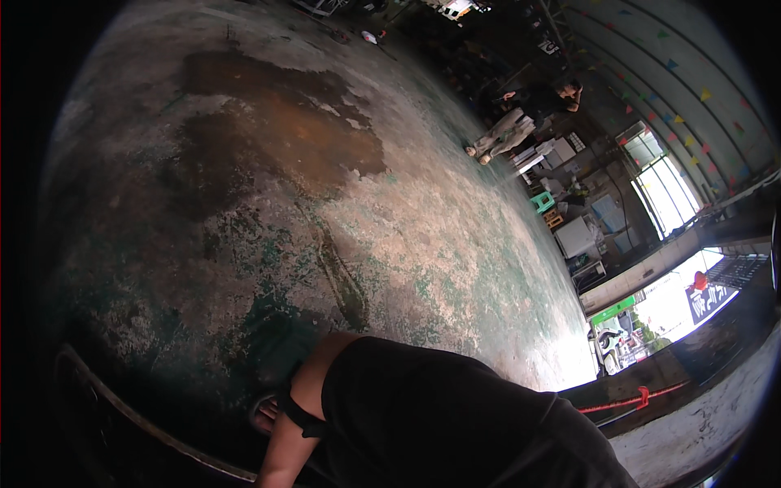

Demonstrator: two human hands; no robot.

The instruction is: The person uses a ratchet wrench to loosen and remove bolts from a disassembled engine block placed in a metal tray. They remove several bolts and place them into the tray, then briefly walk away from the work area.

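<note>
Neither of my hands shows plainly in the head view. At the lower edge, black clothing point(455, 415) covers a large part of my body. A bare limb point(321, 378) comes out of it on the left and bends down to the lower edge, with a black band point(305, 419) around it. Beside the band is a small patch of skin point(264, 413) in shadow; I cannot tell whether it is toes or fingers. Nothing held can be made out.
The worn green-grey floor point(431, 276) has a wet brown patch point(301, 130). A person point(521, 118) in dark top and light trousers is at the upper right, near a green stool point(542, 202). A curved dark rim point(146, 431) runs along the lower left. A red cord point(618, 403) crosses the lower right.
</note>
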